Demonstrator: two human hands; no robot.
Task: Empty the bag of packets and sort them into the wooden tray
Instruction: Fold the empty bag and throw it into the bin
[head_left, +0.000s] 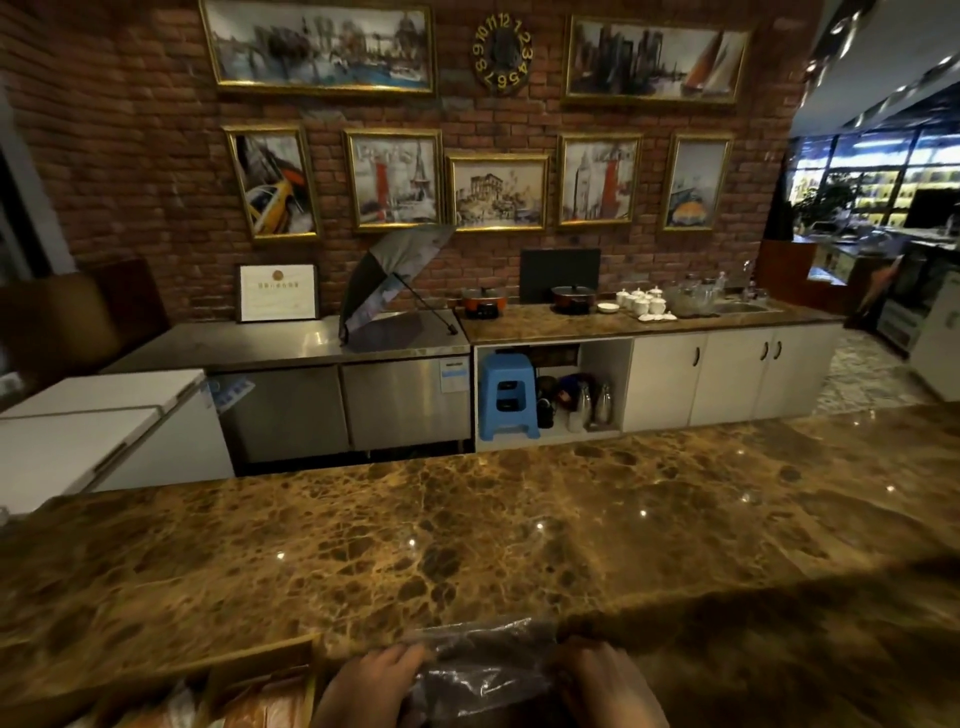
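At the bottom edge of the head view, a clear crinkled plastic bag (483, 670) lies on the brown marble counter (467, 530). My left hand (363, 686) grips its left side and my right hand (608, 680) grips its right side. What the bag holds is too dark to make out. Left of my hands, the corner of the wooden tray (260, 670) shows, with orange and pale packets (260, 706) lying in it. Most of the tray is cut off by the frame.
Beyond the counter is an aisle, then a steel fridge unit with an open umbrella (389, 291) on top, white cupboards, a blue stool (506, 395), pots and cups. White chest freezers (93, 426) stand at left. A brick wall with framed pictures is behind.
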